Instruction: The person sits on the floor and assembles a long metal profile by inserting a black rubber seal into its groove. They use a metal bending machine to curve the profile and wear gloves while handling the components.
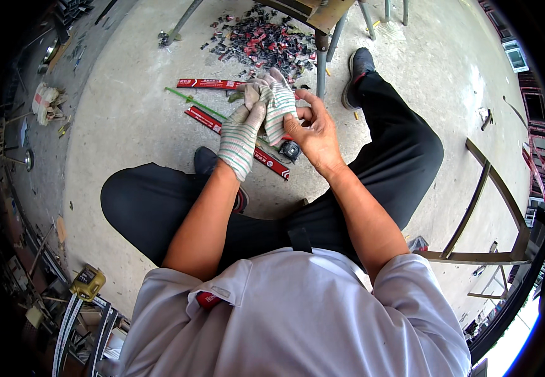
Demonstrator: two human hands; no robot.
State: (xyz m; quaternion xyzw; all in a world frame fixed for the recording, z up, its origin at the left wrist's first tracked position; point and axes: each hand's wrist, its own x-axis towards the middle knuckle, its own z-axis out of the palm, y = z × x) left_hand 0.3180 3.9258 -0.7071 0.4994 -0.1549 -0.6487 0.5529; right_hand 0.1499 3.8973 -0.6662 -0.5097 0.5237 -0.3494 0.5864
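Note:
My left hand (240,139) wears a white knit work glove with green stripes. Its fingers are closed on a second striped glove (279,105), held up in front of me. My right hand (320,139) is bare and pinches the near right edge of that glove between thumb and fingers. Below the hands, on the concrete floor, lie a red printed strip (274,163) running diagonally and a thin green strip (205,108). Another red strip (200,83) lies farther off, partly hidden by the gloves. A black tape measure (290,149) sits just under my right hand.
Beyond the hands is a heap of black and red scraps (253,41) beside a metal-legged stand (321,63). A brown metal frame (518,246) lies at the right. A yellow tape measure (88,282) and clutter are at lower left. My bent legs flank the work area.

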